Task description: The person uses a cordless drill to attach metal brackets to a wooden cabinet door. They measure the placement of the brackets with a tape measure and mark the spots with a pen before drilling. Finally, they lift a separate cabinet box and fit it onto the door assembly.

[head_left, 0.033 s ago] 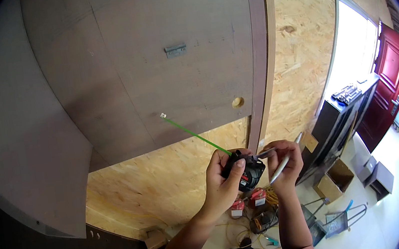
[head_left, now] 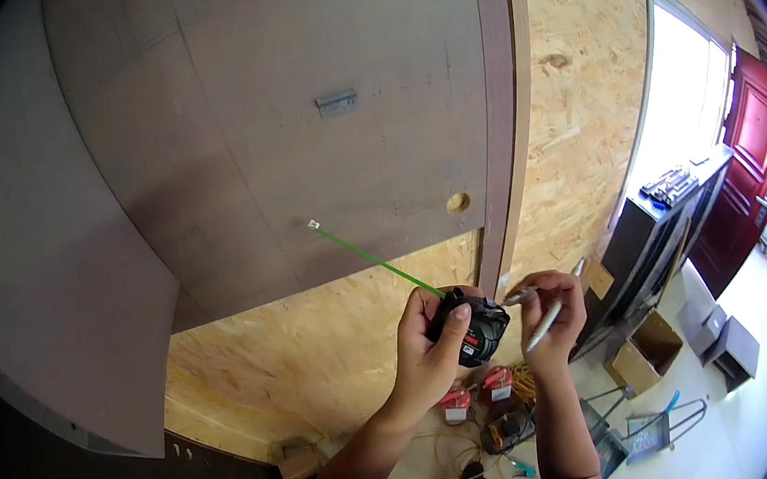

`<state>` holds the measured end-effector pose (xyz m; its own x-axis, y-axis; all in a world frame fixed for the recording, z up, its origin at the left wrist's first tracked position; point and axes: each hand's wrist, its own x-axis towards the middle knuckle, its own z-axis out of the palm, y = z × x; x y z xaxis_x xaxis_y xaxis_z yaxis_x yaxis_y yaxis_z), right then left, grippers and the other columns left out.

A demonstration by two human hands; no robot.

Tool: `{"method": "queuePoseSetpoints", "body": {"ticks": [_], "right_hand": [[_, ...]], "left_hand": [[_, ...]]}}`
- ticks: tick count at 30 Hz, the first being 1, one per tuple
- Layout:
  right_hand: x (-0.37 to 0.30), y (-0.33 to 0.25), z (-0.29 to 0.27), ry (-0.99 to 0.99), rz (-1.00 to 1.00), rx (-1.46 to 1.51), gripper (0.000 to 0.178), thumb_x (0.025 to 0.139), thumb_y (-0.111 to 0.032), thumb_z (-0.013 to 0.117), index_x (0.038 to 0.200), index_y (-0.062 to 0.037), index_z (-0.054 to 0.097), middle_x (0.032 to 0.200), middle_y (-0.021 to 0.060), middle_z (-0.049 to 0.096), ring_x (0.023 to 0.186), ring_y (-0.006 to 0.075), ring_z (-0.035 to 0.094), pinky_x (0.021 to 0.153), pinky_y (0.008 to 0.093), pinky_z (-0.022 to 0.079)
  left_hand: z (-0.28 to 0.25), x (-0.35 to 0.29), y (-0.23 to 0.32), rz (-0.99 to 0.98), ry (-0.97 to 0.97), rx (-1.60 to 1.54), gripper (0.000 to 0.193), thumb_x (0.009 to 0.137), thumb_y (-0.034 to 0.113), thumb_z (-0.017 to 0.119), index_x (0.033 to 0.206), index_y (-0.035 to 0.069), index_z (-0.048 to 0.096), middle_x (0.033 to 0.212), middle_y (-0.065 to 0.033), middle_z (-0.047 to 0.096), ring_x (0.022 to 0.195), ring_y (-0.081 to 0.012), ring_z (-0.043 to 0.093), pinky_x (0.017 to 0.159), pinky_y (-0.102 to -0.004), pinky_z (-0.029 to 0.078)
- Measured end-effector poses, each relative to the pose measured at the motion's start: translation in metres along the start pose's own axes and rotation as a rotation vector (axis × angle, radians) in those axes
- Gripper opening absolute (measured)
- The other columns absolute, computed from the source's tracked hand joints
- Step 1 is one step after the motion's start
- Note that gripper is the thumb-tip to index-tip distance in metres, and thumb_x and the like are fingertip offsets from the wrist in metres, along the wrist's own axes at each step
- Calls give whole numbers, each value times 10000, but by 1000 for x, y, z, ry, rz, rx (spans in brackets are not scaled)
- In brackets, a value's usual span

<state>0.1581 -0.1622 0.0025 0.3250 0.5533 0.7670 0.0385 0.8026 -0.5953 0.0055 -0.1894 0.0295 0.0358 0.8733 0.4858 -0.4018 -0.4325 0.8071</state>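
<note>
A: How is the left grip (head_left: 428, 340) set?

B: It is closed round a rounded black tape measure (head_left: 489, 330), with the thumb laid over the case. The measure is held low in the view, at 6 o'clock of a round yellowish opening (head_left: 458, 202) in the flat grey-brown panel (head_left: 382, 157).

A: And the right grip (head_left: 559, 336)?

B: It is placed just beside, at 3 o'clock of the case. A slim white pen-like stick (head_left: 544, 326) is tucked across the fingers, and a small silvery piece (head_left: 518, 297) is pinched at the fingertips; what that piece is cannot be told.

A: Where is the blade pointed?

B: The narrow green blade (head_left: 377, 261) is run out toward 10 o'clock. Its white-tipped end is seen against the panel, but whether contact is made cannot be told.

A: What should be minded?

B: The case is probably best steadied by a firm palm, since a thin strip may buckle if tipped. The thumb should be held clear of the blade's mouth, and the stick angled away so that the case is not knocked.
</note>
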Motion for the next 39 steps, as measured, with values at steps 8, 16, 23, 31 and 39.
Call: {"method": "queuePoseSetpoints", "body": {"ticks": [8, 16, 23, 31, 39], "right_hand": [[43, 40, -44, -75, 289, 679, 150, 772, -18, 347, 910, -62, 382, 688, 64, 440, 519, 101, 375, 445, 241, 323], [113, 38, -32, -88, 126, 208, 135, 889, -150, 478, 897, -22, 520, 626, 17, 476, 517, 89, 406, 491, 244, 326], [170, 63, -15, -276, -454, -485, 682, 716, -296, 856, 1283, -33, 583, 597, 45, 530, 500, 167, 563, 484, 295, 450], [215, 83, -1, -404, -813, -633, 751, 671, -374, 884, 1292, -62, 602, 565, 37, 518, 472, 192, 562, 448, 308, 452], [254, 94, -13, -642, -946, -747, 596, 726, -228, 805, 1281, -114, 621, 734, 66, 644, 591, 246, 640, 521, 354, 530]], "left_hand": [[40, 59, -6, 62, 13, 172, 210, 949, 26, 531, 953, 84, 330, 898, -9, 362, 832, -65, 381, 733, -198, 381], [53, 157, -19, 257, 95, 292, 336, 901, 126, 676, 883, 68, 346, 865, -40, 422, 812, -112, 381, 709, -263, 418], [61, 191, -11, 165, 94, 73, 359, 894, 94, 680, 923, 54, 325, 920, -69, 446, 798, -108, 565, 520, -272, 593], [32, 237, -33, 212, 125, 372, 360, 908, 134, 688, 942, 81, 334, 942, -72, 498, 790, -141, 630, 526, -314, 608], [32, 247, -20, 36, 40, 262, 372, 935, 244, 681, 991, 24, 386, 831, -97, 559, 743, -141, 587, 645, -337, 527]]}}
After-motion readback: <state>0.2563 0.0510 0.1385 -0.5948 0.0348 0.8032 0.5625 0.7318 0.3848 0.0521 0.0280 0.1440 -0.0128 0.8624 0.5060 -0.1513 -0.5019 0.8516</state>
